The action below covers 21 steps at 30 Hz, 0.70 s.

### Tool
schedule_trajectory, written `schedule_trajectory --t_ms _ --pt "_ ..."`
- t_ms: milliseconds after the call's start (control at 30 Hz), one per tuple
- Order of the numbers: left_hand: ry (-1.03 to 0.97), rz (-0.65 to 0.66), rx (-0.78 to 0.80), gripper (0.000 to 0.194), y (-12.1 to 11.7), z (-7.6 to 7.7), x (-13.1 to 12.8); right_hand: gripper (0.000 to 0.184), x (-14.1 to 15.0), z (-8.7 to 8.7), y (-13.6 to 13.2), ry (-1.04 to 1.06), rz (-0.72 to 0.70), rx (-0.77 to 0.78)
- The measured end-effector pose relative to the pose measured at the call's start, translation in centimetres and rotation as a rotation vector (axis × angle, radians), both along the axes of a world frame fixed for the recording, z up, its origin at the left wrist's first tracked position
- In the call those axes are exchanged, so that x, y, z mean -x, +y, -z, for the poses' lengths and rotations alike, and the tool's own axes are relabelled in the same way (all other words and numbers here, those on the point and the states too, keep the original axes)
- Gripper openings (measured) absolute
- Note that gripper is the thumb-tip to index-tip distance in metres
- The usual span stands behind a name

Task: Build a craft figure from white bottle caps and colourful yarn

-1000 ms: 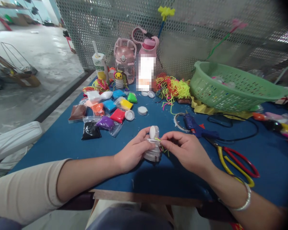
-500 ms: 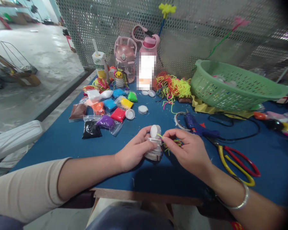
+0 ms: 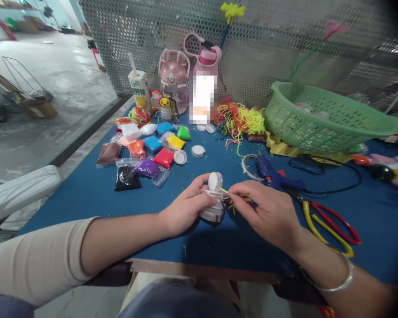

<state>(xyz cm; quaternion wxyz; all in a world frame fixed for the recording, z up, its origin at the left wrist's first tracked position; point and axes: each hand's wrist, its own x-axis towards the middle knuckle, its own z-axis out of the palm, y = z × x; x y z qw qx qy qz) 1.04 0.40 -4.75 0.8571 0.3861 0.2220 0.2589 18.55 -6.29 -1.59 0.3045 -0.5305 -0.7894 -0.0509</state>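
My left hand [image 3: 189, 202] is closed around a stack of white plastic bottle caps [image 3: 214, 213], held upright above the table. One round white cap [image 3: 215, 181] stands on edge on top of the stack. Between thumb and forefinger, my right hand [image 3: 265, 207] pinches a yellow-green cord [image 3: 224, 191] just right of that top cap. More coloured strands show beside the stack, partly behind my right fingers. A finished-looking figure with a yellow smiling face [image 3: 165, 103] on stacked white caps stands at the back.
Bags of coloured clay [image 3: 147, 168] lie left of centre, near loose white caps [image 3: 198, 151]. Tangled cord [image 3: 245, 120], a green basket [image 3: 331, 119], a blue glue gun [image 3: 275, 174] and red-and-yellow-handled scissors [image 3: 331, 227] are to the right. Pink bottles [image 3: 173, 73] stand behind.
My right hand has drawn a little to the right, away from the cap stack, and a longer piece of yellow-green cord now shows. My left hand keeps its hold.
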Motion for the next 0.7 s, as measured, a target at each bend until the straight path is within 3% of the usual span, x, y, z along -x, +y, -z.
schedule_trajectory --t_ms 400,700 --pt "-0.019 0.007 -0.002 0.053 0.03 -0.07 -0.14 0.012 0.33 0.45 0.52 0.005 -0.066 -0.119" --pt "-0.015 -0.004 0.012 0.052 -0.03 0.06 -0.03 0.018 -0.04 0.31 0.61 -0.037 -0.143 -0.124"
